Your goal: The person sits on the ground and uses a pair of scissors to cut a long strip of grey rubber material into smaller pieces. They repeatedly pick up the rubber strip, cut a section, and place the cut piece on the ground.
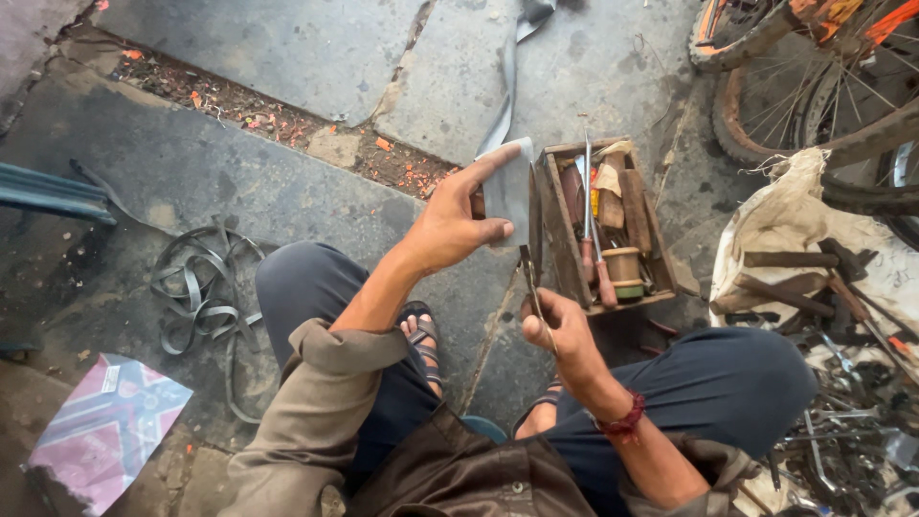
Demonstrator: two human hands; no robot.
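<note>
Two hands: left hand [458, 222], right hand [560, 330]. One rubber sheet [508, 191], one pair of scissors [536, 287], one wooden toolbox [603, 225] at one o'clock, two bicycle wheels [814, 91], two sandals [423, 340].

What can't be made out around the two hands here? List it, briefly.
- Scissors, head view: the handles are buried in the right hand; the blade tips pass behind the grey sheet.
- Grey sheet: its left edge is covered by the left hand.
- Wooden toolbox: the tools overlap, so those at the bottom are hidden.
- Bicycle wheel: cut off by the top and right edges.
</note>
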